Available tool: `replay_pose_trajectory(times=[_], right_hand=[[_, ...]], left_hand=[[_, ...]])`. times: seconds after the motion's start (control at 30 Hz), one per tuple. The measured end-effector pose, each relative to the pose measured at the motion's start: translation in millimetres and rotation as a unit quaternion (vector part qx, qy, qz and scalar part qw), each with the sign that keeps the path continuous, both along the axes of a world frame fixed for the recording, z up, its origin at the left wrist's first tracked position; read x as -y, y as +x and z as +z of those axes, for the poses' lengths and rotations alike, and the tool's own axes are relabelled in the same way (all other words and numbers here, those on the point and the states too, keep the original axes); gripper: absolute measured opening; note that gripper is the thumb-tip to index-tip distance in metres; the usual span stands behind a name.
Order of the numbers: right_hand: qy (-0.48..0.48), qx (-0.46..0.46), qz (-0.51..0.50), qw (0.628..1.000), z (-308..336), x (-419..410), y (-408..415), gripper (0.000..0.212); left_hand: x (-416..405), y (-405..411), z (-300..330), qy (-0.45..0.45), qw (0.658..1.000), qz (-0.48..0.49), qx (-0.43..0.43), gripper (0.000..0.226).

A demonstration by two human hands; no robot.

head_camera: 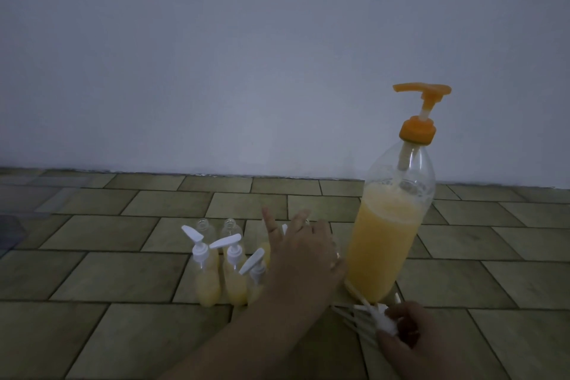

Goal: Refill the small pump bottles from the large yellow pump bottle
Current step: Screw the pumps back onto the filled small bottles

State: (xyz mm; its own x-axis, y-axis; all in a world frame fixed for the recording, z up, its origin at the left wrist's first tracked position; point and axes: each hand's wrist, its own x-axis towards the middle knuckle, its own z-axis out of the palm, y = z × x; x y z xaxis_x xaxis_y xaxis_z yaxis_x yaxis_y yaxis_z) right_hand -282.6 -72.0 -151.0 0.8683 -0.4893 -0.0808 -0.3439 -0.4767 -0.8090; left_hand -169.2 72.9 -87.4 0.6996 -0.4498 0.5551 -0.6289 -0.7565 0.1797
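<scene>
The tall clear plastic bottle with an orange pump head (391, 225), still roughly two-thirds full of cloudy yellow liquid, stands upright on the tiled floor (123, 271) and serves as the landmark. Just left of it is a cluster of small clear pump bottles: three capped small bottles with white pumps (206, 274) hold yellow liquid and look finished, while behind them two uncapped empty small bottles (216, 227) stand with open necks, clearly still to be filled. The left hand (303, 253) reaches into the space between that cluster and the big bottle, fingers curled over something; it seems to hold another small bottle, though the hand hides it and I cannot tell how full it is. In front of the big bottle's base, the right hand (407, 328) pinches a loose white pump top with dip tube (374, 316), others lying beside it. By my judgement the job is about half done.
</scene>
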Motion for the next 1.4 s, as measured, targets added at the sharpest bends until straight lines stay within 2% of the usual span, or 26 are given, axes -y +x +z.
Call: replay_pose_trajectory(times=[0.07, 0.13, 0.2, 0.3, 0.37, 0.43, 0.47, 0.53, 0.57, 0.63, 0.73, 0.87, 0.97, 1.03, 1.1, 1.17, 1.23, 1.33, 1.37, 1.4], right_hand=[[-0.008, 0.058, -0.018, 0.998, 43, 0, -14, 0.021], [-0.02, 0.069, -0.023, 0.997, 62, 3, -18, 0.022], [-0.007, 0.1, -0.019, 0.995, 79, 10, -27, 0.024], [0.026, 0.182, -0.048, 0.982, 109, 15, -34, 0.028], [0.041, 0.159, -0.066, 0.984, 124, 20, -31, 0.037], [0.011, 0.174, -0.064, 0.983, 104, 60, -35, 0.071], [-0.007, 0.189, -0.08, 0.979, 97, 81, -35, 0.081], [-0.009, 0.223, -0.072, 0.972, 103, 83, -31, 0.078], [-0.032, 0.231, -0.05, 0.971, 117, 66, -27, 0.068], [-0.087, 0.273, -0.029, 0.958, 142, 32, -14, 0.049], [-0.105, 0.3, 0.028, 0.948, 157, 15, -8, 0.057], [-0.163, 0.299, 0.041, 0.939, 162, 13, 2, 0.047], [-0.197, 0.286, 0.077, 0.935, 164, 15, 3, 0.046], [-0.251, 0.282, 0.088, 0.922, 166, 19, 6, 0.036], [-0.264, 0.274, 0.1, 0.919, 173, 26, 8, 0.017], [-0.283, 0.261, 0.125, 0.914, 184, 30, 11, 0.025], [-0.315, 0.236, 0.167, 0.904, 198, 29, 17, 0.02], [-0.333, 0.191, 0.255, 0.887, 214, 15, 28, 0.014], [-0.315, 0.177, 0.28, 0.889, 215, 10, 33, 0.013], [-0.286, 0.17, 0.299, 0.895, 215, 3, 38, 0.021]], left_hand=[[-8, -4, 13, -0.082, 0.995, -0.044, -0.041, 0.031], [-15, -8, 26, -0.189, 0.971, -0.095, -0.11, 0.032], [-23, -8, 39, -0.302, 0.927, -0.141, -0.174, 0.034], [-28, -5, 48, -0.411, 0.847, -0.209, -0.263, 0.036], [-28, -3, 48, -0.456, 0.807, -0.226, -0.3, 0.036], [-28, -2, 46, -0.477, 0.787, -0.234, -0.312, 0.043], [-28, -2, 44, -0.483, 0.782, -0.235, -0.317, 0.046], [-29, -2, 42, -0.489, 0.776, -0.226, -0.328, 0.046], [-29, -2, 40, -0.488, 0.773, -0.222, -0.338, 0.043], [-30, -2, 36, -0.475, 0.771, -0.222, -0.36, 0.039], [-34, -1, 31, -0.451, 0.777, -0.243, -0.366, 0.033], [-39, -2, 29, -0.428, 0.781, -0.271, -0.366, 0.036], [-42, -2, 28, -0.374, 0.82, -0.27, -0.338, 0.052], [-43, -2, 28, -0.339, 0.846, -0.265, -0.315, 0.062], [-44, -2, 27, -0.299, 0.871, -0.264, -0.288, 0.058], [-45, -4, 29, -0.228, 0.907, -0.257, -0.243, 0.051], [-43, -7, 31, -0.16, 0.933, -0.249, -0.203, 0.047], [-38, -12, 31, -0.144, 0.929, -0.264, -0.215, 0.039], [-37, -14, 32, -0.152, 0.924, -0.268, -0.228, 0.038], [-35, -14, 32, -0.167, 0.915, -0.271, -0.246, 0.039]])
